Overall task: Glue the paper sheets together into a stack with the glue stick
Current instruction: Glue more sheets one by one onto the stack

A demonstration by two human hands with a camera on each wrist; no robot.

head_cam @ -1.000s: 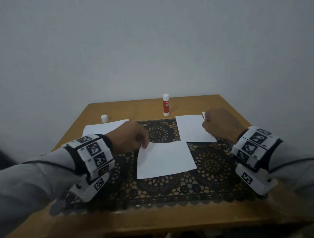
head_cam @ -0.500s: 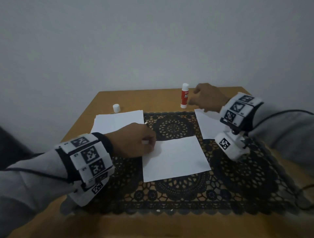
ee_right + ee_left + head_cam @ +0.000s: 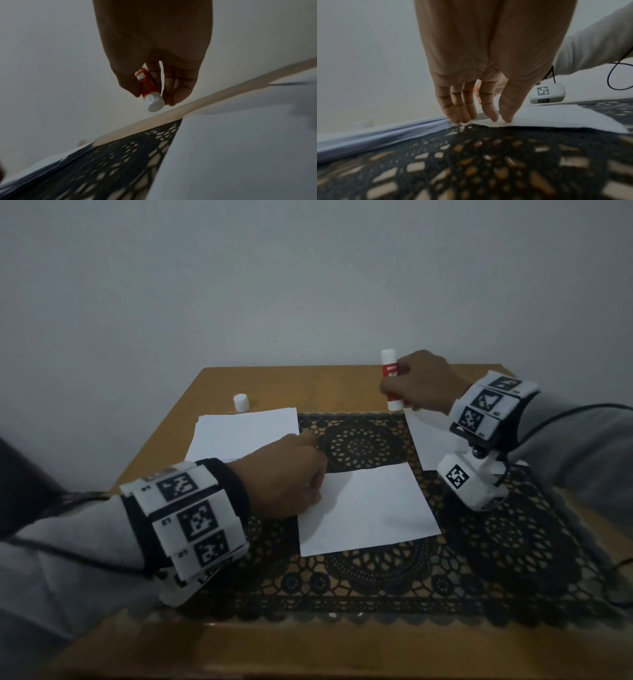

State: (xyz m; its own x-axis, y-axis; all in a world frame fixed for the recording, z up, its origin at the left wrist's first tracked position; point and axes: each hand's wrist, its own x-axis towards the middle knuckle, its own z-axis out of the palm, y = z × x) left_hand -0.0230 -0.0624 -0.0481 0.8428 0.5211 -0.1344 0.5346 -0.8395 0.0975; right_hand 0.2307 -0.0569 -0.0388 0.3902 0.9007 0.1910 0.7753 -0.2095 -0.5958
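My right hand [image 3: 409, 385] grips the red and white glue stick [image 3: 390, 371] near the table's far edge; in the right wrist view the glue stick [image 3: 149, 89] hangs clear of the table between thumb and fingers [image 3: 173, 86]. A single white sheet [image 3: 370, 508] lies on the black lace mat [image 3: 376, 577]. My left hand [image 3: 291, 474] rests straight fingertips [image 3: 491, 115] on that sheet's [image 3: 556, 119] near left corner. A second sheet [image 3: 428, 440] lies at the right under my right wrist. A stack of white sheets [image 3: 239, 433] sits at the left.
The glue stick's white cap [image 3: 240, 402] stands on the wooden table [image 3: 308, 385] behind the left stack. A grey wall rises right behind the table. A cable [image 3: 616, 583] trails across the mat's right edge.
My right hand left the right sheet, reached to the glue stick at the back of the table and took hold of it, lifting it. My left hand stayed on the middle sheet.
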